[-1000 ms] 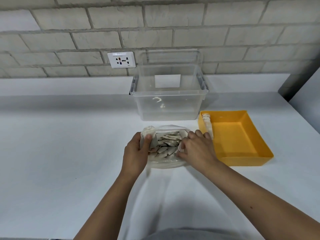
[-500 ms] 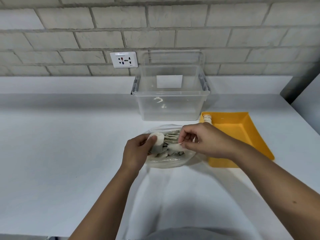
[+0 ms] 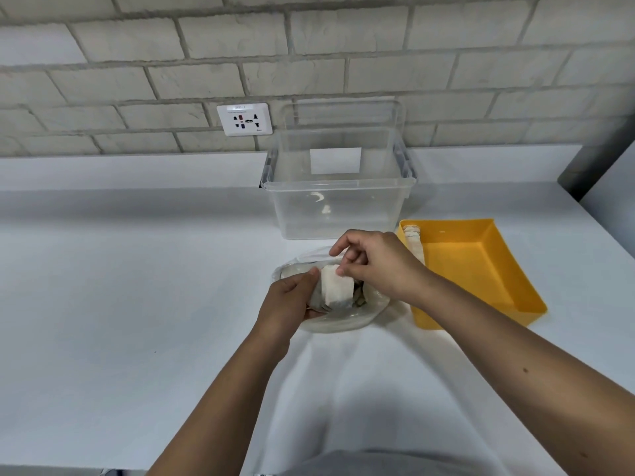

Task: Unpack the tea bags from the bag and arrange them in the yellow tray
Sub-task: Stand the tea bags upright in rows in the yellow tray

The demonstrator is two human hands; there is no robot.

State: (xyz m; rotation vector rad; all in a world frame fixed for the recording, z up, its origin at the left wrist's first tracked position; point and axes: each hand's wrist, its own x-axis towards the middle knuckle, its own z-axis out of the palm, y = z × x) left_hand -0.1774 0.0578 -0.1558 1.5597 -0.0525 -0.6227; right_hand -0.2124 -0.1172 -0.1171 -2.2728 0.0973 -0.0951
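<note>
A clear plastic bag (image 3: 338, 322) of tea bags lies on the white counter in front of me. My left hand (image 3: 292, 302) grips a small stack of white tea bags (image 3: 336, 292) just above the bag. My right hand (image 3: 372, 261) pinches the top edge of the front tea bag in that stack. The yellow tray (image 3: 481, 269) stands to the right of the bag. A row of tea bags (image 3: 414, 240) stands upright along the tray's left wall; the other part of its floor is bare.
A clear plastic bin (image 3: 338, 187) stands behind the bag against the brick wall. A wall socket (image 3: 244, 119) is to its left. The white counter (image 3: 120, 286) stretches wide to the left and toward me.
My right hand came out of the bag with a tea bag and brought it to the stack in my left hand. The left hand has lifted slightly.
</note>
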